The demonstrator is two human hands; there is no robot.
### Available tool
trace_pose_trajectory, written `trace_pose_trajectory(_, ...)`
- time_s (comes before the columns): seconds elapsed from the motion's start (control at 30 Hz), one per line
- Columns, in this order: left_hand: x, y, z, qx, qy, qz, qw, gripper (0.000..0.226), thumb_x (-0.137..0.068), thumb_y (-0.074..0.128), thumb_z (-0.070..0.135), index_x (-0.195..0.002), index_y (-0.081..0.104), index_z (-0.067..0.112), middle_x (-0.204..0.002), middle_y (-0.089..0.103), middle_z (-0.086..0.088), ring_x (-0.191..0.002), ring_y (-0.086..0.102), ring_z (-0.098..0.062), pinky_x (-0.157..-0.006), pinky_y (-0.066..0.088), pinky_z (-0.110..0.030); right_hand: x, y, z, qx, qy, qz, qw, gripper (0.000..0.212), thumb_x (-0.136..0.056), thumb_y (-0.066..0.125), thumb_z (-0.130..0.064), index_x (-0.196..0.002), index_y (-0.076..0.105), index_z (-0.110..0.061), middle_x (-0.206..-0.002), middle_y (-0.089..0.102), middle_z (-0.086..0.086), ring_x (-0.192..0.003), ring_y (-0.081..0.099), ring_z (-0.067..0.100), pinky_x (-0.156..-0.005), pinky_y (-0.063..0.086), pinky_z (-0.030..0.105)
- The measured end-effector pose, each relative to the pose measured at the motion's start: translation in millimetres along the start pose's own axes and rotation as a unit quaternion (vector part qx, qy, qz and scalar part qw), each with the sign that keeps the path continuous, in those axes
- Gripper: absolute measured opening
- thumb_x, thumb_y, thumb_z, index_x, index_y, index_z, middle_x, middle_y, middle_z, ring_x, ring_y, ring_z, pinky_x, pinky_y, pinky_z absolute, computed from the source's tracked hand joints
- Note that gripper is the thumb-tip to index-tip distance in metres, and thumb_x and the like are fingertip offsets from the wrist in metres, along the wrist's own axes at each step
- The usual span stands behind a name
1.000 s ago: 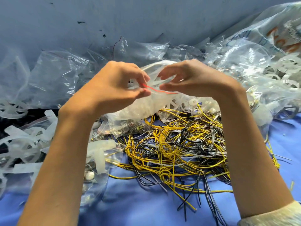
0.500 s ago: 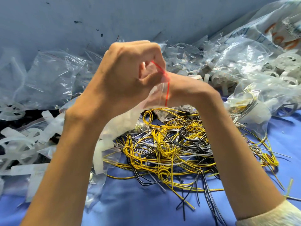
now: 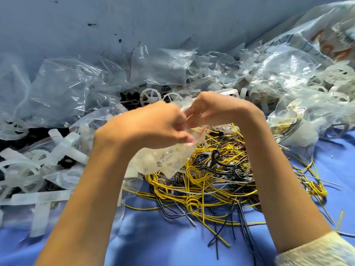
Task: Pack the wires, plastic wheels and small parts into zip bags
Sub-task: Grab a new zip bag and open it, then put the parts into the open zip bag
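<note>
Here both hands [image 3: 184,121] pinch the zip bag [image 3: 165,160] between them.

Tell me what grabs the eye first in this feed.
At centre, the left hand and right hand pinch the red-striped top of a zip bag holding white parts. Just below it, a tangle of yellow and black wires lies on the blue cloth. Behind, crumpled clear bags and white plastic wheels pile up.

Orange print on the large bag [image 3: 324,33] seems too blurred to read.
</note>
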State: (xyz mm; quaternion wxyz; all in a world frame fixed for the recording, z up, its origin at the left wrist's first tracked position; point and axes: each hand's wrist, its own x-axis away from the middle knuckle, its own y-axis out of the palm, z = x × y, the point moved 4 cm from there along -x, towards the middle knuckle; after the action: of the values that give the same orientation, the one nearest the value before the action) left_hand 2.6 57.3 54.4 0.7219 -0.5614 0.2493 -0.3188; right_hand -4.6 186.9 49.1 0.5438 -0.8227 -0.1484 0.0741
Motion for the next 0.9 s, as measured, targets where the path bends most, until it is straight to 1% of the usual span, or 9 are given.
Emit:
trace_pose_trajectory(0.07, -3.1, 12.0, -14.4, -0.011, -0.058, -0.057, 0.997, 0.043, -0.089, 0.056, 0.049, -0.063, 0.06, 0.015, -0.061, 0.067, 0.002, -0.054, 0.057, -0.006, -0.051, 0.038, -0.02, 5.3, -7.7, 14.0, -0.063, 0.029, 0.051, 0.996, 0.009, -0.083, 0.071, -0.019, -0.088, 0.075, -0.025, -0.067, 0.069, -0.02, -0.061, 0.059, -0.005, -0.057, 0.042, 0.009)
trace_pose_trajectory(0.13, -4.3, 16.4, -24.9, -0.008, -0.089, -0.072, 0.993, 0.049, -0.092, 0.05, 0.05, -0.062, 0.062, 0.014, -0.057, 0.068, 0.004, -0.05, 0.057, 0.0, -0.053, 0.039, -0.019, 9.8, -15.6, 27.2, -0.093, 0.055, 0.102, 0.989, 0.007, -0.082, 0.07, -0.015, -0.086, 0.074, -0.02, -0.074, 0.072, -0.006, -0.066, 0.064, 0.004, -0.06, 0.049, 0.014)
trace_pose_trajectory(0.2, -3.9, 15.8, -31.8, 0.001, -0.104, -0.071, 0.992, 0.051, -0.094, 0.048, 0.048, -0.058, 0.061, 0.015, -0.05, 0.065, 0.009, -0.043, 0.054, 0.006, -0.052, 0.037, -0.019, 11.1, -19.7, 41.2, -0.091, 0.099, 0.14, 0.981, 0.011, -0.08, 0.069, -0.009, -0.085, 0.071, -0.018, -0.073, 0.071, -0.003, -0.068, 0.067, 0.01, -0.065, 0.056, 0.023)
trace_pose_trajectory(0.27, -2.8, 14.4, -35.0, 0.01, -0.108, -0.072, 0.992, 0.051, -0.094, 0.048, 0.046, -0.055, 0.06, 0.016, -0.049, 0.064, 0.011, -0.042, 0.054, 0.006, -0.051, 0.035, -0.019, 10.6, -15.6, 54.6, -0.053, 0.162, 0.109, 0.979, 0.015, -0.079, 0.069, -0.006, -0.087, 0.07, -0.018, -0.073, 0.072, -0.001, -0.071, 0.069, 0.013, -0.071, 0.057, 0.03)
trace_pose_trajectory(0.37, -1.2, 13.8, -34.7, 0.007, -0.107, -0.076, 0.991, 0.049, -0.094, 0.05, 0.045, -0.056, 0.06, 0.016, -0.053, 0.065, 0.01, -0.043, 0.053, 0.005, -0.051, 0.035, -0.02, 10.2, -4.7, 66.9, 0.005, 0.237, 0.029, 0.971, 0.022, -0.077, 0.071, -0.007, -0.092, 0.069, -0.022, -0.088, 0.073, 0.001, -0.085, 0.069, 0.017, -0.084, 0.056, 0.035)
trace_pose_trajectory(0.53, -0.6, 13.2, -30.8, 0.004, -0.103, -0.081, 0.991, 0.047, -0.093, 0.05, 0.048, -0.059, 0.06, 0.016, -0.059, 0.066, 0.008, -0.053, 0.056, -0.001, -0.054, 0.036, -0.022, 7.0, -11.9, 67.9, 0.028, 0.255, 0.131, 0.958, 0.028, -0.076, 0.063, 0.001, -0.1, 0.071, -0.008, -0.098, 0.072, 0.013, -0.096, 0.067, 0.028, -0.085, 0.056, 0.042)
trace_pose_trajectory(0.73, 1.2, 11.5, -30.3, 0.008, -0.105, -0.079, 0.991, 0.046, -0.092, 0.05, 0.049, -0.06, 0.06, 0.017, -0.06, 0.066, 0.009, -0.047, 0.054, 0.007, -0.052, 0.034, -0.02, 6.6, -4.8, 64.5, 0.051, 0.254, 0.104, 0.96, 0.025, -0.076, 0.07, -0.004, -0.101, 0.069, -0.002, -0.105, 0.069, 0.018, -0.099, 0.065, 0.033, -0.084, 0.055, 0.044)
trace_pose_trajectory(0.83, 1.5, 10.8, -29.1, 0.007, -0.105, -0.083, 0.991, 0.046, -0.092, 0.049, 0.049, -0.061, 0.06, 0.017, -0.061, 0.067, 0.009, -0.051, 0.055, 0.004, -0.052, 0.034, -0.02, 7.2, -8.5, 61.8, 0.055, 0.253, 0.143, 0.955, 0.026, -0.071, 0.075, -0.003, -0.094, 0.074, -0.014, -0.101, 0.072, 0.007, -0.096, 0.065, 0.027, -0.089, 0.052, 0.043)
trace_pose_trajectory(0.9, 1.7, 9.9, -28.9, 0.004, -0.104, -0.083, 0.991, 0.046, -0.093, 0.049, 0.049, -0.063, 0.061, 0.017, -0.063, 0.067, 0.009, -0.055, 0.056, 0.001, -0.053, 0.034, -0.021, 8.3, -8.6, 62.6, 0.056, 0.267, 0.139, 0.952, 0.028, -0.073, 0.075, -0.004, -0.093, 0.074, -0.024, -0.097, 0.072, 0.002, -0.097, 0.063, 0.024, -0.103, 0.04, 0.048)
